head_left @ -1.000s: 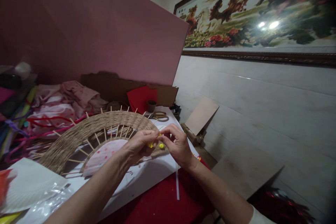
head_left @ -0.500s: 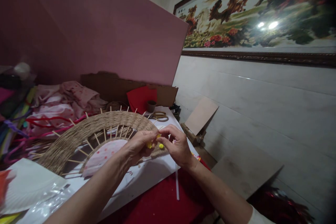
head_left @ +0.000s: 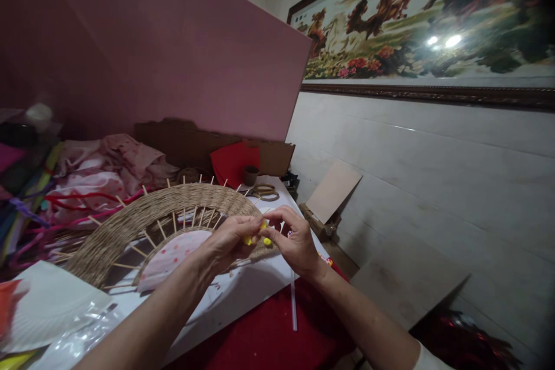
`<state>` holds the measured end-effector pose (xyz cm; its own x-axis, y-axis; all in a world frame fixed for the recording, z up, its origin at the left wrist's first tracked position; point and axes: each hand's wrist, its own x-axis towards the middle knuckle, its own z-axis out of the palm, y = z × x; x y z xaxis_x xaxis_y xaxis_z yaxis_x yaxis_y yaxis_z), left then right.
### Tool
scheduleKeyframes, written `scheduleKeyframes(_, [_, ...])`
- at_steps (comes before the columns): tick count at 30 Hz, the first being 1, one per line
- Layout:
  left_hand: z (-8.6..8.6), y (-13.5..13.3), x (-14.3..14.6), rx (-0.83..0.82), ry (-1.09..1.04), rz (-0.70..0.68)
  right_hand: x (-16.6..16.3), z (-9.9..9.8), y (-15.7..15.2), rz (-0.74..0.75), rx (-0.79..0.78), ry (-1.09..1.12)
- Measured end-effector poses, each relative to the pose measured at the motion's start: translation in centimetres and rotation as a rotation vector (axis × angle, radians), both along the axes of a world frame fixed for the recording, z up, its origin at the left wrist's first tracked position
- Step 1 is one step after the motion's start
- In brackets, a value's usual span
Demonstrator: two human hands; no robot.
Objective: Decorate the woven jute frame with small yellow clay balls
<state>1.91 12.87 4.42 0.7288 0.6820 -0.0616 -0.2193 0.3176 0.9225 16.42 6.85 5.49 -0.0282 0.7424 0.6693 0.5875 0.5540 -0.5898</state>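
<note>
My left hand (head_left: pixel 234 235) and my right hand (head_left: pixel 297 244) meet over the right end of a woven fan-shaped frame (head_left: pixel 143 215). Both are closed, thumbs and fingertips pinched together on a small soft-looking yellow piece (head_left: pixel 248 240); its kind I cannot make out. A rounded yellow bit (head_left: pixel 267 241) shows just below my right fingertips. Thin wooden sticks stand out from the frame's outer and inner rims. Pink dotted fabric (head_left: pixel 176 257) fills the frame's small inner arc, beside my left wrist. Fingers hide most of the yellow piece.
Scissors (head_left: pixel 265 192), a small brown pot (head_left: pixel 250 175) and red paper (head_left: pixel 232 163) are behind my hands. A clear thin stick (head_left: pixel 293 303) overhangs the red cloth (head_left: pixel 260 329). Left are crumpled pink fabric (head_left: pixel 121 162), a white pleated fan shape (head_left: pixel 47 306) and clear plastic (head_left: pixel 87 329).
Almost nothing differs. Both hands keep their pinch on the yellow piece at nearly the same place, with only slight finger movement and a tiny shift of the view.
</note>
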Motion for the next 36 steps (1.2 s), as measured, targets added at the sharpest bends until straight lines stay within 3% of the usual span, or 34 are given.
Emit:
scheduleKeyframes(8, [0.2, -0.1, -0.2, 0.034, 0.059, 0.052, -0.1, 0.2, 0.1, -0.024, 0.019, -0.032])
scheduleKeyframes(15, [-0.7, 1.7, -0.5, 0.095, 0.191, 0.455, 1.7, -1.9, 3.2, -0.168, -0.057, -0.058])
scheduleKeyframes(20, [-1.5, 2.6, -0.7, 0.094, 0.165, 0.599, 2.2, -3.4, 5.0, -0.252, -0.147, -0.171])
scheduleKeyframes(36, [-1.4, 2.5, -0.5, 0.069, 0.15, 0.635, 1.6, -3.6, 6.0, -0.282, -0.121, -0.287])
